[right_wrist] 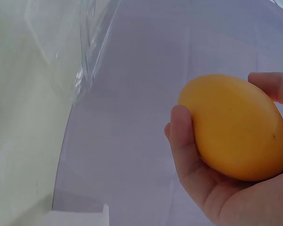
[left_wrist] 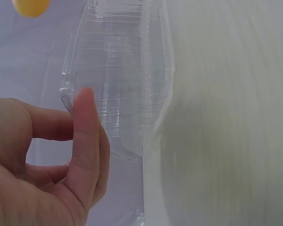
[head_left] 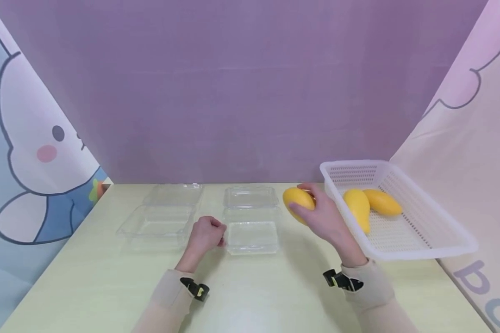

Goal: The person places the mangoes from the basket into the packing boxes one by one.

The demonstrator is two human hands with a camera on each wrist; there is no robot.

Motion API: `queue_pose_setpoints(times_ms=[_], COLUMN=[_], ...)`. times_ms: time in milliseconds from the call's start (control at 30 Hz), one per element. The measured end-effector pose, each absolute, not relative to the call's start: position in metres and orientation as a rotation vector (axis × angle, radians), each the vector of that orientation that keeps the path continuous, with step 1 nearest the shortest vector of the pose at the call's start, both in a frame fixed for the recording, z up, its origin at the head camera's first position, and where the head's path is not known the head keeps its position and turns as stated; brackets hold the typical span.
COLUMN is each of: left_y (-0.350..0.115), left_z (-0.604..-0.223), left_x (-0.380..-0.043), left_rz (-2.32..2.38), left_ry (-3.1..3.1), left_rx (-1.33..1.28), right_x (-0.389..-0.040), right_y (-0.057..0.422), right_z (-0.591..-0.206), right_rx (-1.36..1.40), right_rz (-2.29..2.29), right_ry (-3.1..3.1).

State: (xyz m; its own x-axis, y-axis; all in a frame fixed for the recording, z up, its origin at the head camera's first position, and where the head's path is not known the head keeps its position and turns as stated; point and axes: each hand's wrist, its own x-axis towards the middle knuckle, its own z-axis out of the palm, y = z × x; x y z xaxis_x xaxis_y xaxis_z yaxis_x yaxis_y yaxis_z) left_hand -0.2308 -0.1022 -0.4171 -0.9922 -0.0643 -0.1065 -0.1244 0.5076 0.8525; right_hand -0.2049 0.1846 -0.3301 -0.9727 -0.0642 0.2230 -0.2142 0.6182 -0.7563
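My right hand (head_left: 322,215) grips a yellow mango (head_left: 297,203), held up over the table between the clear container and the white basket. Thumb and fingers wrap its sides in the right wrist view, where the mango (right_wrist: 236,127) shows smooth skin with tiny dark specks. A clear plastic clamshell container (head_left: 252,238) lies opened out in the middle, its lid (head_left: 251,198) folded back to the far side. At its left edge is my left hand (head_left: 207,232), fingers bent, seemingly pinching the rim; the left wrist view shows a fingertip overlapping the container (left_wrist: 122,70).
A white perforated basket (head_left: 437,212) at the right holds two more mangoes, one upright-lying (head_left: 358,208) and one sideways (head_left: 383,202). Another larger clear clamshell (head_left: 158,222) lies opened at the left. Behind the table (head_left: 241,291) stands a purple panel (head_left: 250,92), with printed cloth at both sides.
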Motion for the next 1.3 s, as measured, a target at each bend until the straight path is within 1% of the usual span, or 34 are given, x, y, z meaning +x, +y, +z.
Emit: queue_pose_setpoints(times_ms=[767,1300], left_y=[-0.099,-0.094], left_z=[-0.416,-0.419], left_x=[-0.229,-0.227], left_rz=[1.546,1.577], left_ry=[2.661,2.646], left_rx=[-0.178,-0.165], right_x=[-0.218,-0.225], right_y=[0.14,0.117], right_z=[-0.349,-0.374], right_rx=[0.263,0.281], right_rz=[1.349,1.397], right_ry=[-2.65,-2.641])
